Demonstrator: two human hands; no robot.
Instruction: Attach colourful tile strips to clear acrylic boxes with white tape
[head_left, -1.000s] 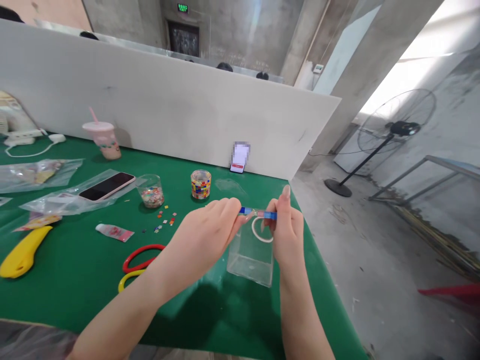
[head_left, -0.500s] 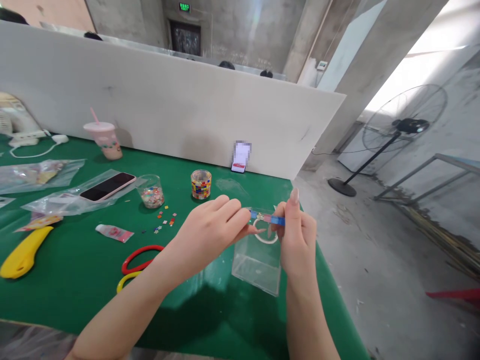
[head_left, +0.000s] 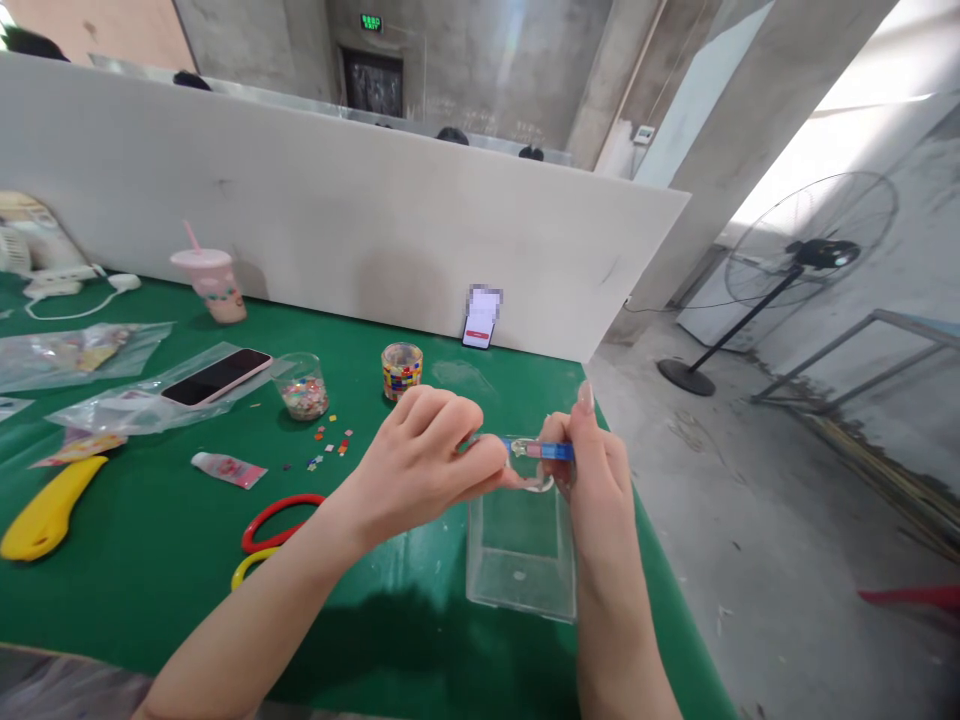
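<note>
A clear plastic box [head_left: 521,575] is held up over the table in front of me. A row of blue, pink and pale mosaic tiles [head_left: 551,451] runs along its far edge, and part of a white ring [head_left: 541,487] shows just below them. My right hand [head_left: 596,465] grips the box's right side, thumb pointing up. With fingers curled, my left hand [head_left: 435,450] closes at the left end of the tile row; its fingertips are partly hidden. Beyond the left hand stands a round jar [head_left: 402,373] covered in coloured tiles.
Loose tiles [head_left: 330,443] lie beside a clear cup of tiles [head_left: 304,398]. Red-and-yellow-handled scissors [head_left: 259,530], a small tube [head_left: 229,469], a yellow-handled tool [head_left: 52,510], a phone [head_left: 217,377] and a pink drink cup [head_left: 214,287] are leftward. A lit phone [head_left: 481,318] leans on the white partition.
The clear box has tipped and moved slightly lower and to the right. My left hand has shifted a little right along the tile row, covering more of the white ring.
</note>
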